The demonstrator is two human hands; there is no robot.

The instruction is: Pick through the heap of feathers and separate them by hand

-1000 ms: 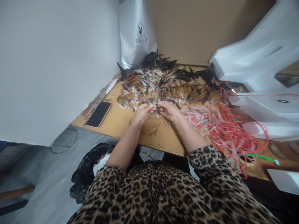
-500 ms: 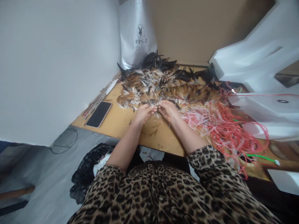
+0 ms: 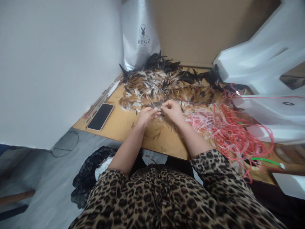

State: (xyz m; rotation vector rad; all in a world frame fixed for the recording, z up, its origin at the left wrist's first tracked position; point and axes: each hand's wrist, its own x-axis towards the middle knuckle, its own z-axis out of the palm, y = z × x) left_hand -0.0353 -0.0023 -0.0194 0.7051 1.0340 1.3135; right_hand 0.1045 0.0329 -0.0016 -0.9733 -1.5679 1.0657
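Note:
At the near edge of a feather pile (image 3: 147, 84), my left hand (image 3: 147, 115) pinches a small, wispy feather (image 3: 158, 108), its outline blurred. My right hand (image 3: 172, 110) is closed in a pinch, thumb and forefinger right beside the left fingertips, at the same feather. Brown, white and black feathers make up the pile, the long black ones lying at the back. Below my hands, loose bits of feather (image 3: 156, 135) are scattered on the wooden table (image 3: 126, 124).
A phone (image 3: 101, 116) and thin sticks (image 3: 102, 98) lie at the left. Tangled red and clear plastic strips (image 3: 228, 130) spread at the right, beside white moulded pieces (image 3: 262, 63). Behind the feathers stands a silvery bag (image 3: 140, 54); a black plastic bag (image 3: 85, 178) is on the floor.
My right hand has shifted slightly, its wrist turning and its fingers curling a bit more. The left hand stays nearly in place.

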